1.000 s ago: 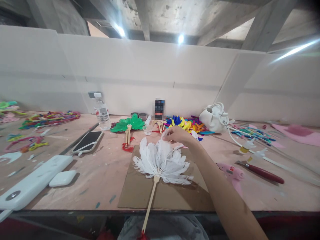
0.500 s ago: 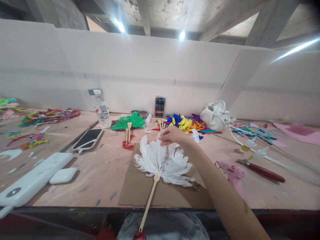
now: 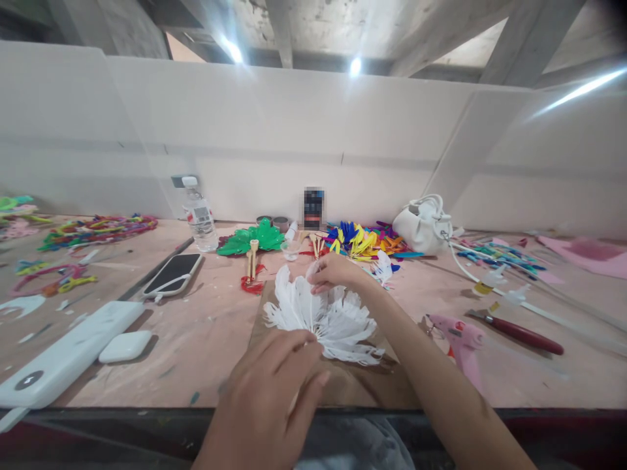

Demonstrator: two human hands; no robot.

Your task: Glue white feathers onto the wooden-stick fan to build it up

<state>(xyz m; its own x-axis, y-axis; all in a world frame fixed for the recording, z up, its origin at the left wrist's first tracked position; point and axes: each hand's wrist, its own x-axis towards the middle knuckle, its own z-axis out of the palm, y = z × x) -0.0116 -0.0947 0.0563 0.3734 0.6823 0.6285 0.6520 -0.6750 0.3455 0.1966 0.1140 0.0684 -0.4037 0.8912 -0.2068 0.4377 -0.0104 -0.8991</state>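
A fan of white feathers [image 3: 345, 323] lies over a brown cardboard sheet [image 3: 357, 385] at the table's front edge. At the fan's top, my right hand [image 3: 336, 273] is closed in a pinch on a white feather [image 3: 309, 273], its tip showing beside the fingers. My left hand [image 3: 274, 391] reaches in from below, palm down over the fan's base. Its thumb stands apart from the loosely bent fingers, and it covers the wooden handle. Whether it touches the fan I cannot tell.
Behind are a green feather fan [image 3: 257, 236], coloured feathers [image 3: 365, 240], a water bottle [image 3: 200, 219] and a white bag [image 3: 424, 225]. A pink glue gun [image 3: 460, 336] and red-handled tool [image 3: 526, 334] lie right. Left are a phone [image 3: 174, 273], power bank [image 3: 68, 352] and white case [image 3: 125, 346].
My left hand has come into view from below and now covers the fan's handle. My right hand stays at the fan's top with the feather, nearly unmoved.
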